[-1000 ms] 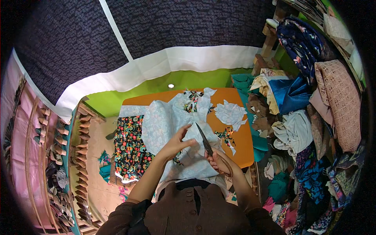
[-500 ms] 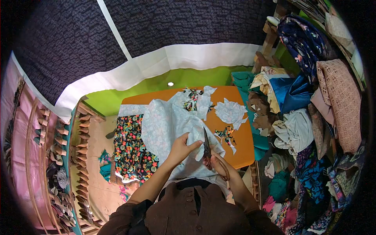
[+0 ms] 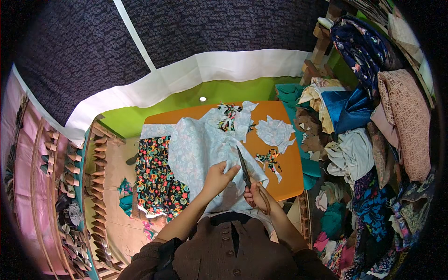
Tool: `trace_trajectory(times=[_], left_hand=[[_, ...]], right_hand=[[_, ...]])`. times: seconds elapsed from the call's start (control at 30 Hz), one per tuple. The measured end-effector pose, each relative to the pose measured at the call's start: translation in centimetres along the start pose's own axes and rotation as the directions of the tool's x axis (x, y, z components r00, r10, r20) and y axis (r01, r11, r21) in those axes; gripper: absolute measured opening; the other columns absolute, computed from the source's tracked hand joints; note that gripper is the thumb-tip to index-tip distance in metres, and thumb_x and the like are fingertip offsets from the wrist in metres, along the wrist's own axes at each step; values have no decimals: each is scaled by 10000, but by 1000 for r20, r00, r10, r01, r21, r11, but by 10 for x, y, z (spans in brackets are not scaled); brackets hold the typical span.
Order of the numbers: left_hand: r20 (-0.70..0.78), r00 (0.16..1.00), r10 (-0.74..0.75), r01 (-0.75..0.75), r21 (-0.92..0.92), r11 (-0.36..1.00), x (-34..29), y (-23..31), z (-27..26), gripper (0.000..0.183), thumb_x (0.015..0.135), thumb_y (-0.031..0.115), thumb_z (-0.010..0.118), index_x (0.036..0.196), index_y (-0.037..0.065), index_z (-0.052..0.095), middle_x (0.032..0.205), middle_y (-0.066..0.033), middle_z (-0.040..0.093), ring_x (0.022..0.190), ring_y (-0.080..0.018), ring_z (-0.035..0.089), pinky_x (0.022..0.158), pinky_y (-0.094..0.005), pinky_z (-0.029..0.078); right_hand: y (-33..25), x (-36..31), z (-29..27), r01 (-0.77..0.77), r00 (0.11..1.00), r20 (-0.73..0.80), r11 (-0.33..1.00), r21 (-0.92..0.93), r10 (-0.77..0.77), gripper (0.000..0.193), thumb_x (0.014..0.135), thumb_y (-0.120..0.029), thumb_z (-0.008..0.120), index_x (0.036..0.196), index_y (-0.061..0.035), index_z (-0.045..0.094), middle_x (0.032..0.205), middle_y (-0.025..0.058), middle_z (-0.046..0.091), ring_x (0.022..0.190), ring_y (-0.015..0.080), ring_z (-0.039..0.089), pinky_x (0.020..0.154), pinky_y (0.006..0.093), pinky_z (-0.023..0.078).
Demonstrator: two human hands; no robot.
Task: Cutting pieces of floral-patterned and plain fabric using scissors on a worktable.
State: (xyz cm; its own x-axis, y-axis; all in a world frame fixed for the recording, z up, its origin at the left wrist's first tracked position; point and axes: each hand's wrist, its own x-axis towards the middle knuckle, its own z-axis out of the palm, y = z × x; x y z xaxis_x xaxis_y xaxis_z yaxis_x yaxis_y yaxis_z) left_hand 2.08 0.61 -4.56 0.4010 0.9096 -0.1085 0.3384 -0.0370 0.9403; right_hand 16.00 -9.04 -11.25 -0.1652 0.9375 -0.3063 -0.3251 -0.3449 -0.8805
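A pair of dark scissors [image 3: 243,167] is in my right hand [image 3: 252,192], at the right of my lap. The fingers wrap round the handles, and the blades point up and away over the cloth. My left hand [image 3: 218,179] grips the pale patterned fabric [image 3: 193,140] just left of the blades, its thumb stretched toward them and some fingers hidden. This fabric drapes from the orange table [image 3: 291,172] down to my lap. At its left hangs a black floral section [image 3: 156,172] with bright colours. The scissor tips lie over the pale cloth.
Pale cut scraps [image 3: 275,133] and black floral scraps [image 3: 271,162] lie on the table's right side. Piled fabrics [image 3: 352,154] crowd the right. Racks of wooden shoe forms [image 3: 98,186] stand left. A dark curtain [image 3: 224,28] with a white border hangs beyond the table.
The scissors have tilted slightly, their tips moving a little up and to the left. My left hand stays on the cloth in nearly the same place.
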Motion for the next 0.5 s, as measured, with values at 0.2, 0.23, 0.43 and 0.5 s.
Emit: trace_trajectory(times=[0.2, 0.23, 0.43, 0.5], left_hand=[[2, 1000, 3, -3, -15, 1000, 3, -7, -7, 291, 754, 274, 588, 652, 4, 551, 477, -28, 458, 457, -78, 375, 427, -276, 319], [52, 999, -16, 15, 29, 999, 5, -7, -8, 290, 754, 270, 589, 645, 4, 548, 479, -31, 461, 459, -80, 379, 432, -274, 324], [108, 994, -25, 21, 42, 999, 5, 4, -12, 318, 754, 263, 589, 594, -2, 514, 477, -57, 455, 457, -99, 388, 442, -282, 334], [116, 993, -19, 11, 63, 998, 6, 3, -15, 324, 754, 262, 588, 588, -5, 506, 474, -64, 452, 456, -106, 392, 444, -284, 337]], right_hand=[[-26, -4, 14, -27, 998, 60, 1000, 2, 27, 567, 753, -608, 358, 936, -72, 383, 682, -34, 326, 541, 39, 293, 443, 158, 261], [-24, -3, 14, -27, 998, 55, 1000, 3, 27, 567, 753, -608, 358, 936, -72, 383, 682, -34, 326, 541, 39, 293, 443, 158, 261], [-30, 0, 17, -59, 998, -20, 996, -60, 58, 562, 758, -601, 357, 918, -63, 373, 676, -28, 340, 533, 35, 296, 437, 157, 279], [-30, -1, 17, -61, 998, -26, 997, -54, 59, 544, 756, -596, 370, 888, -68, 365, 677, -24, 345, 524, 31, 294, 432, 147, 277]])
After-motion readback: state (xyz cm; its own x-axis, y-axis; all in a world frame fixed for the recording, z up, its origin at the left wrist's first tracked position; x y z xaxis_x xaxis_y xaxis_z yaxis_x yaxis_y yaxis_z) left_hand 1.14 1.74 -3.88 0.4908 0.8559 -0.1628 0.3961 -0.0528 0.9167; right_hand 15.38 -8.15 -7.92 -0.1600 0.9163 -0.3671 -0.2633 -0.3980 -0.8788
